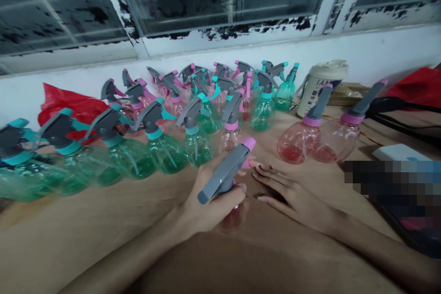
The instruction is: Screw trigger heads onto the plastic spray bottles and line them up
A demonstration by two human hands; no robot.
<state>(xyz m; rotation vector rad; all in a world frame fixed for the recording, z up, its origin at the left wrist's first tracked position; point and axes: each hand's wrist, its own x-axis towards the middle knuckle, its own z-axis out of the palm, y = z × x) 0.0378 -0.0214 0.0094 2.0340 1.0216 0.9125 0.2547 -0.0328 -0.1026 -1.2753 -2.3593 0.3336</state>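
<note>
My left hand (210, 200) is wrapped round the neck of a pink spray bottle (233, 218) with a grey trigger head (225, 170) and pink nozzle, holding it upright on the brown table (86, 234). My right hand (292, 195) lies flat on the table just right of the bottle, fingers stretched out and pointing left, holding nothing. Two more pink spray bottles (299, 140) stand behind the right hand.
Several green and pink spray bottles (161, 144) crowd the back and left of the table, below a white window wall. A red plastic bag (69, 103) lies at back left. A white lidded cup (319, 85), a white box (399, 152) and black cables (403, 119) sit at right.
</note>
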